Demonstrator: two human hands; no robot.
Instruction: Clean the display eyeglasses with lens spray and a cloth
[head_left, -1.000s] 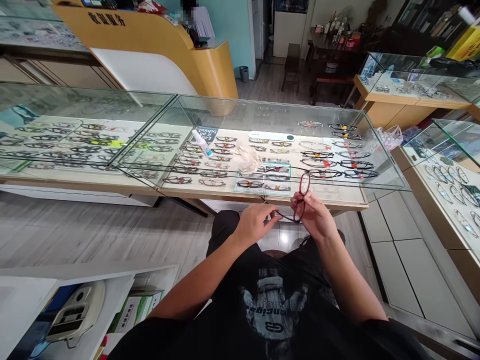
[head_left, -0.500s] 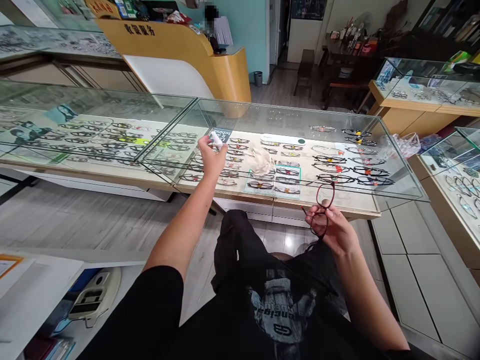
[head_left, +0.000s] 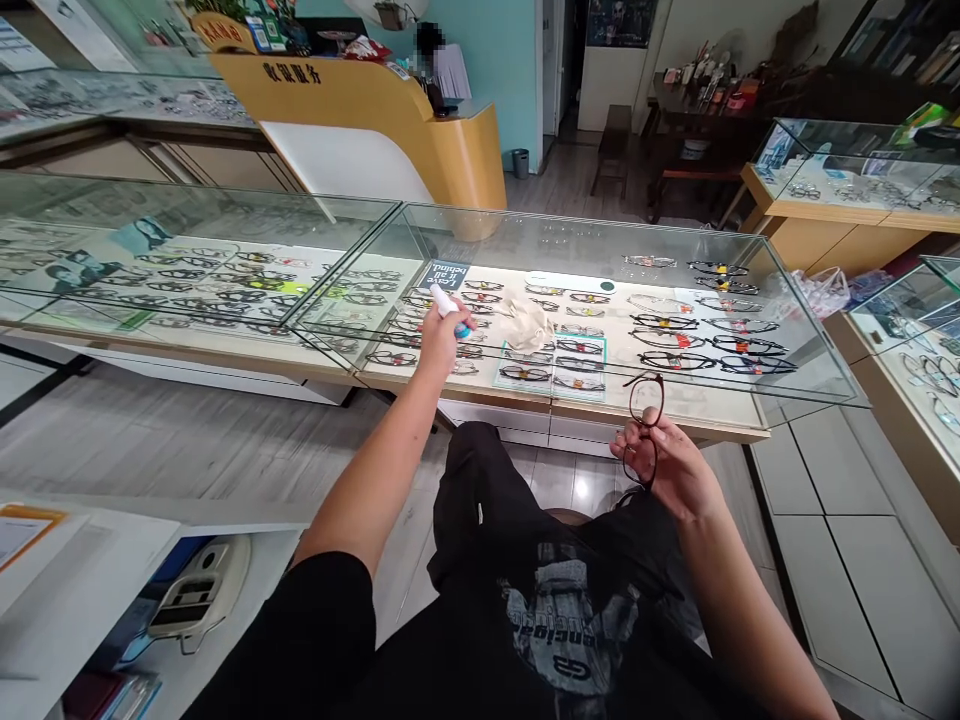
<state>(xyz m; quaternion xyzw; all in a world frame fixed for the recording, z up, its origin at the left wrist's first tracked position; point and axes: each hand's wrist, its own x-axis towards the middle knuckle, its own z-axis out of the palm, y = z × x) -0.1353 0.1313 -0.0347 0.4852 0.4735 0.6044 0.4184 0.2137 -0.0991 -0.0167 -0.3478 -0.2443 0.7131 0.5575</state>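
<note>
My left hand (head_left: 439, 345) is closed round a small white bottle (head_left: 444, 302) with a blue end, above the glass display case (head_left: 480, 390). In my right hand (head_left: 681, 472) is a pair of dark reddish eyeglasses (head_left: 646, 400), gripped near the middle and turned upright, one lens above the other. The eyeglasses are in front of the case's near edge. Between the two hands, a crumpled cream cloth (head_left: 527, 326) lies on the glass top.
Rows of spectacle frames (head_left: 667, 340) show through the glass. A yellow cashier counter (head_left: 360, 85) stands beyond. At lower left is a white shelf unit (head_left: 82, 590) holding a beige device (head_left: 201, 590). More display cases (head_left: 922, 330) flank the right side.
My left hand has come down a little and tilted the white bottle, so its blue end now shows. My right hand has turned the eyeglasses slightly while keeping hold of them.
</note>
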